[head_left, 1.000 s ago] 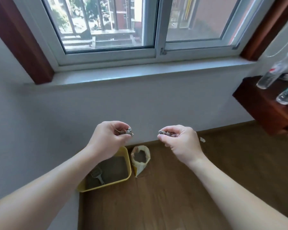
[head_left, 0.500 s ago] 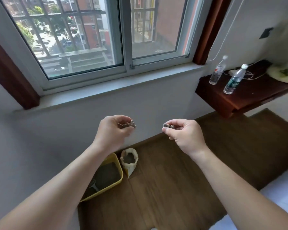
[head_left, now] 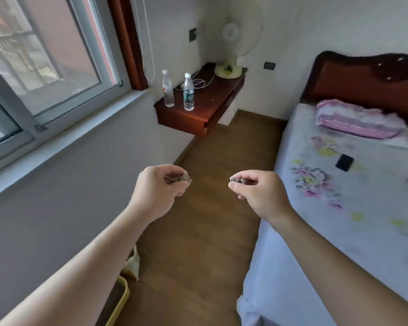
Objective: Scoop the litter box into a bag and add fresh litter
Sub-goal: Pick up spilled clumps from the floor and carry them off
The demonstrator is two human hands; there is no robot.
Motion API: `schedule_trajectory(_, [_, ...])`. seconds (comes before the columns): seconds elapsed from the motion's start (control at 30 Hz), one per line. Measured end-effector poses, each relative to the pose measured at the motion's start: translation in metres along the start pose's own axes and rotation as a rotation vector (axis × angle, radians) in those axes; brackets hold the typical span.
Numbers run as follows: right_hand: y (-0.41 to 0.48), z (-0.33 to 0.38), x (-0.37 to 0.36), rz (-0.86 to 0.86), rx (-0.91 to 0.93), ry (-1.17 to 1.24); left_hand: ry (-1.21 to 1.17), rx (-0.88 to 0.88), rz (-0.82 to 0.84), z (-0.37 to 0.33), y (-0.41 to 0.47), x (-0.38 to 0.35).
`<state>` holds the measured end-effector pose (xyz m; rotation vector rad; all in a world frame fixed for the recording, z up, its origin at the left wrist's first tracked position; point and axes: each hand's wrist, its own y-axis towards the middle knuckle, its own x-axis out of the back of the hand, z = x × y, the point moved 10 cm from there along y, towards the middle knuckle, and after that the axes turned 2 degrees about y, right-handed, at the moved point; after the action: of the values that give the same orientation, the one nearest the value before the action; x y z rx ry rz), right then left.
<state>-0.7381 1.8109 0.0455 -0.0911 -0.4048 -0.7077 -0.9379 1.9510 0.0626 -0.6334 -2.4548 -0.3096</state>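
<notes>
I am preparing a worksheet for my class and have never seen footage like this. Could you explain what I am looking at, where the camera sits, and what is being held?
No machine here: a person wears a wide-angle camera on the head, looking forward and down, so you see their own arms. The left hand and right hand are raised over a wooden floor, each pinching a small grey-brown clump, likely cat litter: the left clump and the right clump. At lower left, a corner of the yellow litter box and a paper bag peek out beside the left forearm. On the right is a bed with a dark phone on it; ahead, a wall shelf carries a red-labelled bottle and a green-labelled bottle.
</notes>
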Motion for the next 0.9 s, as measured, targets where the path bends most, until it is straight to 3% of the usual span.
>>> schedule_trajectory(0.37, [-0.092,-0.103,0.274,-0.377,-0.16,0.026,-0.017,-0.252,0.356,-0.184,-0.042,-0.236])
schedule_trajectory(0.63, [-0.214,-0.185,0.489,-0.655,-0.27,0.04,-0.105,-0.36,0.644,-0.332,-0.144,-0.435])
schedule_trajectory(0.9, [-0.346,-0.241,0.641,-0.952,-0.399,0.025,-0.127,-0.556,0.93,-0.462,-0.263,-0.601])
